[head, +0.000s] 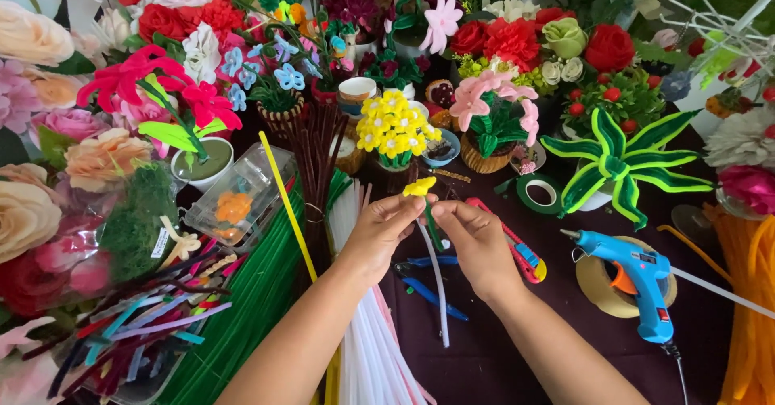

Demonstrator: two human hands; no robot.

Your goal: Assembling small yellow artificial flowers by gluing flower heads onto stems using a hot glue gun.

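While both hands met over the dark tablecloth [484,348], the work stood at the stem-wrapping stage of a small yellow pipe-cleaner flower [420,186]. The left hand [379,231] pinched the stem just under the bloom, fingers closed on it. The right hand [478,239] gripped the green wrap on the stem [432,229] a little lower, thumb and fingers closed. The flower stood upright between the two hands, its head just above the fingertips, and a white pipe cleaner [438,292] trailed down from the grip towards the wearer. In my judgement the next move called for steady tension and an even turn of the wrap. A blue glue gun [638,280] rested to the right, untouched; blue pliers [428,288] lay beneath the hands
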